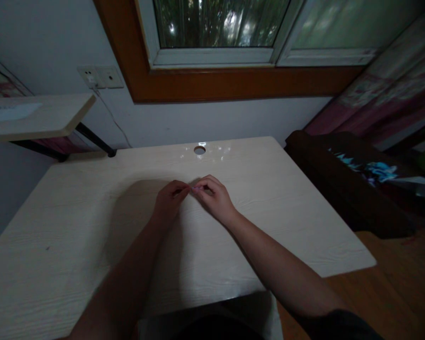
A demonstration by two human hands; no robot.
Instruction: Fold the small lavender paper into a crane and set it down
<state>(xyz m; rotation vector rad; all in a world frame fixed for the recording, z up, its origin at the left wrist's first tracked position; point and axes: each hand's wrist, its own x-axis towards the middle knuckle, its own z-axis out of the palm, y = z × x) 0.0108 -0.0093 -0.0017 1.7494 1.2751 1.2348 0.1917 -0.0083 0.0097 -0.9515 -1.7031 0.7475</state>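
My left hand [170, 199] and my right hand [214, 195] meet fingertip to fingertip over the middle of the pale wooden table [269, 198]. Between the pinched fingers shows a tiny pinkish-purple object [195, 188], mostly covered and too small to name. The right thumb and forefinger close on it. The left thumb and forefinger are pressed together at its left end. Both forearms reach in from the near edge, and a shadow falls on the tabletop to the left.
A round cable hole [199, 150] lies near the table's back edge. At the left, a raised shelf [71, 111] stands on black legs. A wall socket [101, 77] has a cord plugged in. A dark brown piece of furniture [326, 165] with items on it is at the right.
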